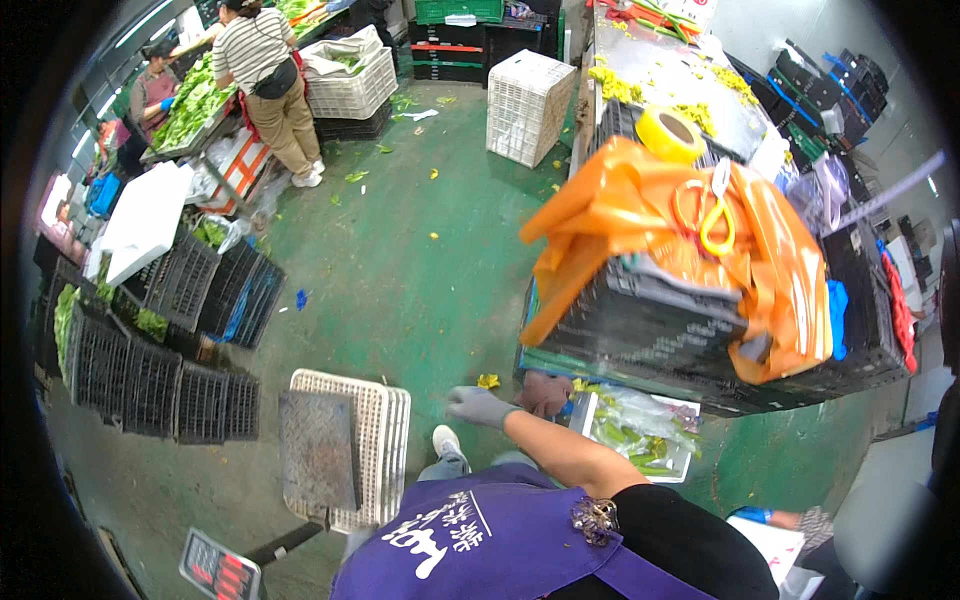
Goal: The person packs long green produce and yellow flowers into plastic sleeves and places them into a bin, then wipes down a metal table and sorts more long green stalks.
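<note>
My right hand (480,407), in a grey knitted glove, reaches across in front of my purple apron (480,532). Its palm and fingertips are hidden, and no held thing shows. My left hand is out of view. Beside the right hand lie a small yellow-flowered piece (488,381) and a brown cloth-like item (545,393). Right of these, a white box (684,474) holds leafy greens in clear plastic (637,429). An orange plastic sheet or apron (780,262) drapes over black crates (645,319), with scissors (718,217) and a yellow tape roll (670,135) on top.
Left of my feet, a metal scale platform (319,450) rests against stacked white crates (382,450); its display (220,566) is nearby. Black crates (154,390) line the left. Two people (259,60) (154,94) work at greens. Another person's blue-gloved hand (752,514) is at lower right.
</note>
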{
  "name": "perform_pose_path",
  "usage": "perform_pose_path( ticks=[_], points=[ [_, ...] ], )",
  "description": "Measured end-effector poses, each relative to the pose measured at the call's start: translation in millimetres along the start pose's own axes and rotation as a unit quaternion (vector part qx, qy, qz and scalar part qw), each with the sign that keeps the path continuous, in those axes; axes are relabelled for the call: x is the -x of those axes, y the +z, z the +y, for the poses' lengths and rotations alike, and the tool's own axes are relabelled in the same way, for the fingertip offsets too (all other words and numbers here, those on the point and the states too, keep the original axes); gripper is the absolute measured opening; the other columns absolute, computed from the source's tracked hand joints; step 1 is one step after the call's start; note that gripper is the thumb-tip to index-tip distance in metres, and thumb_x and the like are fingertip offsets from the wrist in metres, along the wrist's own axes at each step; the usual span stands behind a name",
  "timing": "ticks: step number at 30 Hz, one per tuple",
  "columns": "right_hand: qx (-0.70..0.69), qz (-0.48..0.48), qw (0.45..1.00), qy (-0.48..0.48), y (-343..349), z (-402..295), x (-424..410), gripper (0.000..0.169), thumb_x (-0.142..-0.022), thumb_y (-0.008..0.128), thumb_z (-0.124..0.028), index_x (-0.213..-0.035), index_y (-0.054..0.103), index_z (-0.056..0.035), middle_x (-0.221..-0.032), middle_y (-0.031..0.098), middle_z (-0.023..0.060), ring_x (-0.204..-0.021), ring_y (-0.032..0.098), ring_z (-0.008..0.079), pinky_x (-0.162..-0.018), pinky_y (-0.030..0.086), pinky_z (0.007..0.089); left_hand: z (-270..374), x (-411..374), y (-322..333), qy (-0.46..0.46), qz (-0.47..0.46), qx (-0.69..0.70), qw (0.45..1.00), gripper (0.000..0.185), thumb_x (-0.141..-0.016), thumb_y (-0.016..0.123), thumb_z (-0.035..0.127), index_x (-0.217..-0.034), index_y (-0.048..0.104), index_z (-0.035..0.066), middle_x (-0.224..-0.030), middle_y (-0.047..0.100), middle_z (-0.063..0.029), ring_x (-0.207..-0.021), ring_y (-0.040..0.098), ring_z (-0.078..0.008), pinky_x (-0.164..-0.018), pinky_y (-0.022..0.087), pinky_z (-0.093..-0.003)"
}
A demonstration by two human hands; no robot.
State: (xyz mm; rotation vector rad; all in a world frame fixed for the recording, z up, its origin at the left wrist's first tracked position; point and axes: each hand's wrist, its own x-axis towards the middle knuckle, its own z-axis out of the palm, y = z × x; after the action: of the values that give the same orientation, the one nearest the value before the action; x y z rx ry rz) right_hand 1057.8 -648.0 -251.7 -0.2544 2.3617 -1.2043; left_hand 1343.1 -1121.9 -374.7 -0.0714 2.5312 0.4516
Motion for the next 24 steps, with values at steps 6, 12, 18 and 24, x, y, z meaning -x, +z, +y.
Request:
perform_pose_path(
  ticks=[6,12,18,24],
  points=[
    [0.059,-0.123,0.991,0.001,-75.0,-98.4,-153.5,0.041,-0.079,0.061,-0.032,-0.105,0.07,-0.0015,-0.11,0.068,0.0246,-0.105,0.065,0.0375,-0.089,0.051,0.0453,181.1,-275.0,-271.3,0.034,0.131,0.214,0.967,0.029,-0.087,0.067,0.026,-0.1,0.068,0.001,-0.079,0.068,-0.0102,-0.062,0.062,-0.0171,-0.057,0.05,-0.0325],
    [0.127,-0.071,0.989,0.011,-131.2,-80.3,-352.1,0.039,-0.084,0.057,-0.028,-0.109,0.068,0.0002,-0.11,0.069,0.0231,-0.106,0.066,0.0365,-0.091,0.051,0.0439,363.4,-432.2,-409.1,0.131,0.091,0.265,0.951,0.029,-0.089,0.068,0.023,-0.107,0.067,0.0,-0.094,0.071,-0.0147,-0.079,0.064,-0.0191,-0.072,0.053,-0.0351],
    [0.069,-0.048,0.993,0.079,-261.1,-77.8,-435.2,0.041,-0.083,0.056,-0.027,-0.113,0.067,-0.0014,-0.119,0.066,0.0228,-0.114,0.063,0.0361,-0.095,0.051,0.0457,350.9,-466.2,-457.9,0.112,-0.138,0.121,0.977,0.039,-0.089,0.067,0.03,-0.118,0.067,0.005,-0.095,0.071,-0.0166,-0.082,0.068,-0.0239,-0.072,0.054,-0.0373],
    [0.066,0.077,0.985,0.137,-377.2,-20.1,-450.9,0.046,-0.087,0.058,-0.036,-0.121,0.06,-0.0049,-0.124,0.063,0.0193,-0.117,0.06,0.0369,-0.097,0.049,0.0471,180.4,-598.0,-404.2,0.13,-0.117,-0.116,0.978,0.027,-0.073,0.073,0.018,-0.098,0.068,0.011,-0.096,0.067,-0.0228,-0.084,0.067,-0.0402,-0.069,0.054,-0.0488]
  ],
)
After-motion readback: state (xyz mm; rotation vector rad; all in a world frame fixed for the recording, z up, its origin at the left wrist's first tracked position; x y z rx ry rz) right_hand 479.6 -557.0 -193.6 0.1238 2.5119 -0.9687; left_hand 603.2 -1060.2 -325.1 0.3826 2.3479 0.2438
